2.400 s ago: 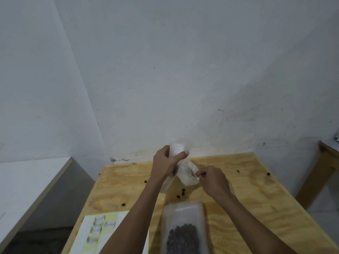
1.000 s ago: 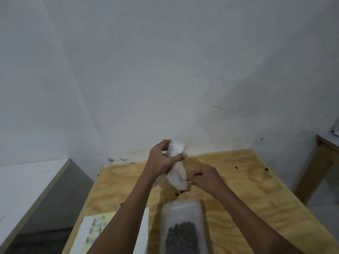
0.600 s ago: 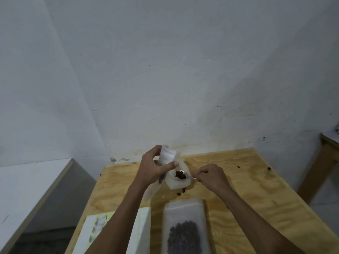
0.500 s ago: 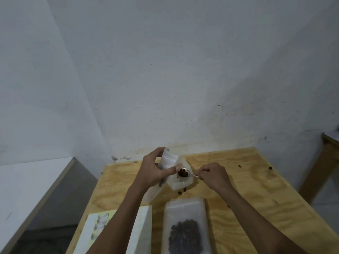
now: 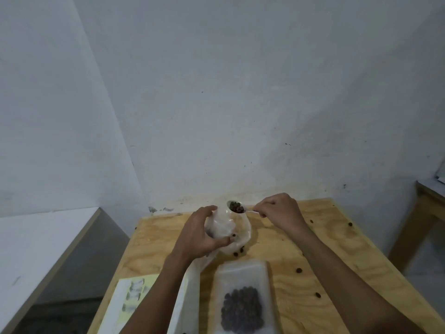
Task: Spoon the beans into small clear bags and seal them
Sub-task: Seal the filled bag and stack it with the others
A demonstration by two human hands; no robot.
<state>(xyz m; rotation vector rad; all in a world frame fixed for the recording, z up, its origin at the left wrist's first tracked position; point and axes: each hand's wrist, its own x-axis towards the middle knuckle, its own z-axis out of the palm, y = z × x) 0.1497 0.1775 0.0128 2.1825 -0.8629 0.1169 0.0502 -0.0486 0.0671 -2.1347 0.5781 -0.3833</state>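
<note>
My left hand point(image 5: 201, 233) grips a small clear bag point(image 5: 230, 231) above the plywood table point(image 5: 313, 251), fingers and thumb curled round its side. My right hand point(image 5: 280, 210) pinches the handle of a white plastic spoon point(image 5: 237, 208). The spoon's bowl is loaded with dark beans and sits at the bag's upper edge. A clear rectangular container point(image 5: 243, 300) with a heap of dark beans stands on the table close to me, between my forearms.
Loose beans point(image 5: 299, 270) lie scattered on the table. A sheet with yellow print point(image 5: 134, 297) and more clear plastic point(image 5: 185, 300) lie at the near left. A white ledge point(image 5: 43, 239) is at left, a wooden table point(image 5: 426, 213) at right, the wall close behind.
The loaded spoon has risen from in front of the bag to its top edge. My left hand has tilted and lowered the bag slightly; the camera view has shifted a little.
</note>
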